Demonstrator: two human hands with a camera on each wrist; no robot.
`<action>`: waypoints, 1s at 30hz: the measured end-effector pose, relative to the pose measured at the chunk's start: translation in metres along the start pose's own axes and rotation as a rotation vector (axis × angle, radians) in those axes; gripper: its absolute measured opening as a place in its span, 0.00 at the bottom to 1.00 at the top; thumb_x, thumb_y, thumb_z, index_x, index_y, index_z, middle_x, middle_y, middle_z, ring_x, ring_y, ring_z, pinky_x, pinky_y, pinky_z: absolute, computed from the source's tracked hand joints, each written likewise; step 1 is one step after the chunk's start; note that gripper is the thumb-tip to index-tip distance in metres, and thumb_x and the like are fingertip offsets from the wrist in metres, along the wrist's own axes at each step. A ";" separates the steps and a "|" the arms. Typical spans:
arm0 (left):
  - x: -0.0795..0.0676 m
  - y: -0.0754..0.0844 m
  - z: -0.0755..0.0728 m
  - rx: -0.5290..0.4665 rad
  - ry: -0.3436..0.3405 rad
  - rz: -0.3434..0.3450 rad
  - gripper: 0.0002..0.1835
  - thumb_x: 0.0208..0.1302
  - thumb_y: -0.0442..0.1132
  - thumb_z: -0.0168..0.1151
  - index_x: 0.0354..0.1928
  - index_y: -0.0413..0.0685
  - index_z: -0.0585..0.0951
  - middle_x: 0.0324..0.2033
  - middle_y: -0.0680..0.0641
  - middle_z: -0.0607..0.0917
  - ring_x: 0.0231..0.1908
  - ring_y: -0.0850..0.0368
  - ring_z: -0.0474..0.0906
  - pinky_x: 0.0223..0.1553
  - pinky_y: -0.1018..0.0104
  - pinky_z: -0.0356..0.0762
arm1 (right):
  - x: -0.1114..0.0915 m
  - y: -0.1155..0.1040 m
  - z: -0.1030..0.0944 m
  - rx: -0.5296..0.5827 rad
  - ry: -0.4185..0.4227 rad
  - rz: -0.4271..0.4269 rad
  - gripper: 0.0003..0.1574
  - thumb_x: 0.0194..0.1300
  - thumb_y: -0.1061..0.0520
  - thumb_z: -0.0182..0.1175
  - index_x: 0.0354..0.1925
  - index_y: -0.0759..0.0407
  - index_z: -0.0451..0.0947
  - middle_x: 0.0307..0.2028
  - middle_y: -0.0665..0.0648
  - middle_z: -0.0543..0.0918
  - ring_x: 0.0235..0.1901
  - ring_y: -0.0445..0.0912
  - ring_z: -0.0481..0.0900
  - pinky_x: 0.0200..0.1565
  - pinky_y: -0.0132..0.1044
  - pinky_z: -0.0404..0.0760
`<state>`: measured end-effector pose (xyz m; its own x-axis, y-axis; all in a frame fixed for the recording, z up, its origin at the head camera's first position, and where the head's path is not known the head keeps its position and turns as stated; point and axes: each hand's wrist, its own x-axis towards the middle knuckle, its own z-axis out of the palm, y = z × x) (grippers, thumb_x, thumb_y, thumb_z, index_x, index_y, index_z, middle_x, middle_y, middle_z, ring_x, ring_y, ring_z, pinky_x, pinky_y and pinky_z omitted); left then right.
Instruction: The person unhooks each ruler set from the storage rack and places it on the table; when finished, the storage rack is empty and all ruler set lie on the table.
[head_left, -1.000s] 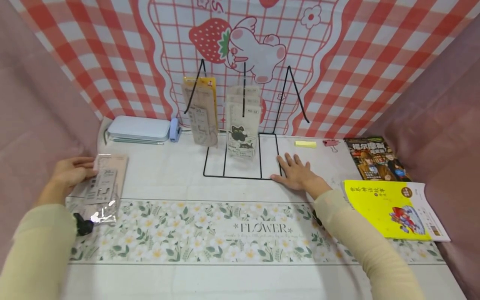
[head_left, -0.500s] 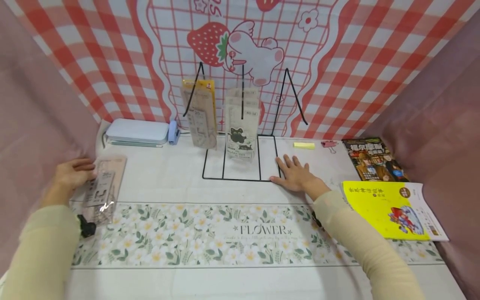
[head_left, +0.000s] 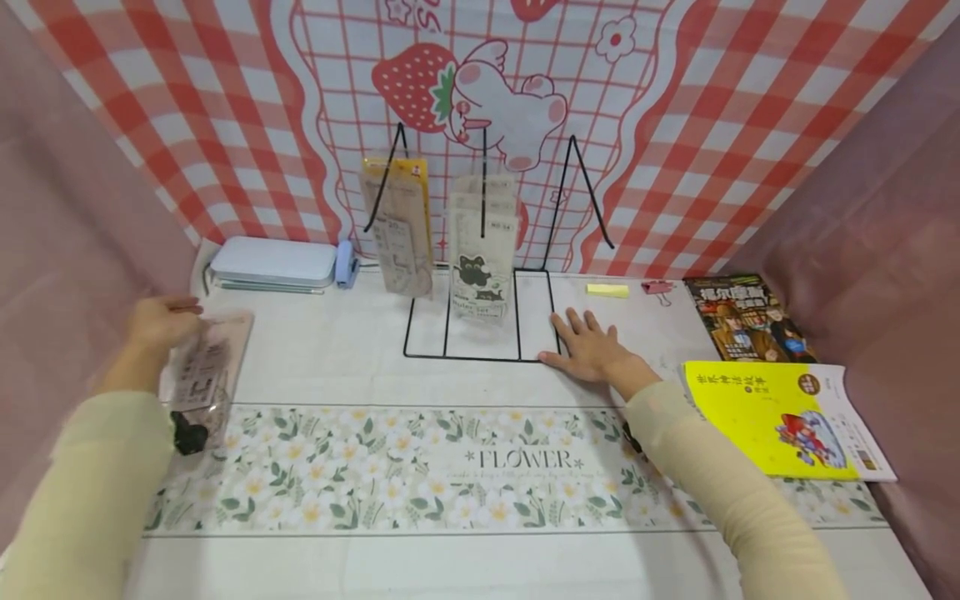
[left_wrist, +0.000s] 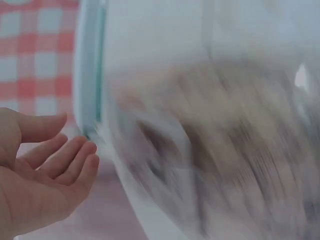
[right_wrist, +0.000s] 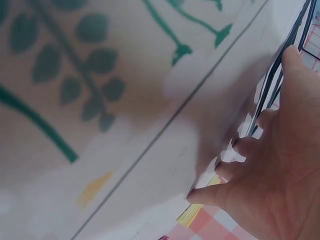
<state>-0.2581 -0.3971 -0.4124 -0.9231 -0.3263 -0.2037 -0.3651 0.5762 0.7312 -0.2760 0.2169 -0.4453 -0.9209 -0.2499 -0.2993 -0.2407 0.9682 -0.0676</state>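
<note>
Near the left edge of the table [head_left: 322,358], the left hand [head_left: 167,323] has shifted up to the pink packet [head_left: 206,375].
Half a second ago it lay lower along the packet's left side; now it is by the top left corner, fingers loosely bent, thumb well apart from them, nothing visibly held. Blur in the left wrist view hides whether any fingertip touches. The packet lies on the tabletop where it was, so this looks like a change of reach, with no hold gained yet. The right hand [head_left: 588,348] is unchanged, fingers straight and spread, gripping nothing, at the front right corner of the black wire rack [head_left: 517,321], where a similar packet [head_left: 403,237] and cat-print packets [head_left: 480,275] hang.
</note>
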 end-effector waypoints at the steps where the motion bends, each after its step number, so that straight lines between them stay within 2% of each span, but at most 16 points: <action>1: 0.004 0.008 0.005 -0.045 -0.020 0.019 0.32 0.63 0.36 0.59 0.68 0.34 0.65 0.63 0.33 0.74 0.61 0.43 0.72 0.63 0.49 0.75 | 0.000 0.001 0.000 0.001 -0.002 0.004 0.57 0.65 0.20 0.37 0.77 0.47 0.34 0.78 0.63 0.37 0.76 0.66 0.36 0.70 0.74 0.44; 3: 0.012 0.020 0.017 -0.160 -0.043 0.069 0.32 0.63 0.41 0.64 0.68 0.44 0.68 0.59 0.45 0.80 0.59 0.54 0.77 0.59 0.63 0.80 | -0.001 0.002 -0.001 0.001 -0.005 0.011 0.56 0.65 0.20 0.37 0.77 0.47 0.34 0.78 0.63 0.37 0.76 0.66 0.36 0.70 0.74 0.44; 5: 0.009 0.042 0.028 -0.188 -0.069 0.142 0.32 0.64 0.44 0.63 0.69 0.48 0.67 0.60 0.48 0.79 0.60 0.57 0.76 0.59 0.65 0.80 | -0.003 0.002 -0.002 0.002 -0.004 0.015 0.56 0.65 0.21 0.37 0.77 0.47 0.35 0.78 0.63 0.38 0.76 0.66 0.37 0.70 0.74 0.44; 6: 0.002 0.058 0.033 -0.167 -0.077 0.182 0.33 0.66 0.45 0.61 0.70 0.46 0.65 0.65 0.44 0.75 0.65 0.52 0.72 0.63 0.60 0.77 | -0.003 0.002 -0.002 0.001 -0.003 0.014 0.56 0.65 0.21 0.37 0.77 0.47 0.35 0.78 0.63 0.38 0.76 0.66 0.37 0.70 0.75 0.45; 8: -0.012 0.084 0.041 -0.130 -0.050 0.273 0.33 0.65 0.49 0.61 0.70 0.50 0.66 0.63 0.46 0.77 0.63 0.53 0.74 0.63 0.60 0.77 | -0.004 0.001 -0.003 0.003 0.000 0.007 0.56 0.65 0.21 0.38 0.77 0.47 0.35 0.77 0.63 0.39 0.76 0.67 0.37 0.69 0.75 0.45; 10: -0.034 0.118 0.047 -0.094 -0.031 0.343 0.32 0.68 0.47 0.58 0.71 0.49 0.63 0.67 0.39 0.72 0.66 0.45 0.70 0.66 0.50 0.72 | -0.003 0.000 -0.002 0.005 0.000 0.003 0.56 0.65 0.21 0.38 0.77 0.47 0.35 0.78 0.63 0.39 0.76 0.66 0.38 0.69 0.75 0.45; 14: -0.056 0.166 0.061 -0.158 0.051 0.461 0.30 0.66 0.43 0.61 0.69 0.51 0.68 0.63 0.41 0.76 0.62 0.49 0.74 0.65 0.58 0.75 | -0.002 -0.001 -0.002 0.006 0.005 0.001 0.56 0.65 0.21 0.38 0.77 0.46 0.36 0.78 0.63 0.39 0.76 0.66 0.38 0.70 0.75 0.45; 17: -0.059 0.193 0.073 -0.215 0.095 0.554 0.29 0.64 0.39 0.62 0.67 0.48 0.69 0.62 0.41 0.78 0.60 0.51 0.75 0.65 0.60 0.75 | -0.001 0.000 -0.001 0.011 0.018 0.009 0.56 0.65 0.21 0.38 0.77 0.46 0.36 0.78 0.62 0.39 0.76 0.66 0.38 0.70 0.75 0.45; 20: -0.057 0.213 0.087 -0.294 0.119 0.624 0.28 0.64 0.35 0.62 0.66 0.43 0.70 0.60 0.39 0.79 0.59 0.51 0.76 0.63 0.59 0.76 | 0.000 0.001 -0.001 0.019 0.017 0.017 0.55 0.65 0.21 0.39 0.77 0.46 0.36 0.78 0.62 0.39 0.76 0.65 0.37 0.70 0.74 0.43; 24: -0.053 0.229 0.104 -0.407 0.195 0.642 0.24 0.62 0.31 0.62 0.61 0.40 0.74 0.53 0.38 0.82 0.49 0.58 0.80 0.54 0.69 0.80 | 0.000 0.002 0.000 0.028 0.005 0.008 0.56 0.65 0.21 0.38 0.77 0.46 0.35 0.78 0.62 0.38 0.76 0.66 0.37 0.70 0.75 0.44; 27: -0.051 0.234 0.113 -0.494 0.281 0.637 0.19 0.61 0.28 0.61 0.56 0.38 0.77 0.41 0.46 0.82 0.39 0.68 0.77 0.43 0.79 0.78 | -0.001 0.001 0.000 0.033 0.004 0.001 0.56 0.65 0.21 0.39 0.77 0.46 0.36 0.78 0.63 0.39 0.76 0.66 0.37 0.69 0.75 0.44; 30: -0.047 0.234 0.117 -0.564 0.340 0.635 0.15 0.61 0.26 0.61 0.51 0.37 0.78 0.33 0.57 0.77 0.33 0.71 0.73 0.38 0.80 0.74 | -0.001 0.000 -0.002 0.037 0.009 0.002 0.56 0.65 0.22 0.40 0.77 0.46 0.36 0.78 0.62 0.39 0.76 0.66 0.37 0.69 0.75 0.44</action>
<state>-0.3142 -0.1592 -0.3079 -0.8119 -0.3276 0.4831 0.3952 0.3007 0.8680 -0.2752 0.2169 -0.4427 -0.9240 -0.2479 -0.2912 -0.2276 0.9684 -0.1022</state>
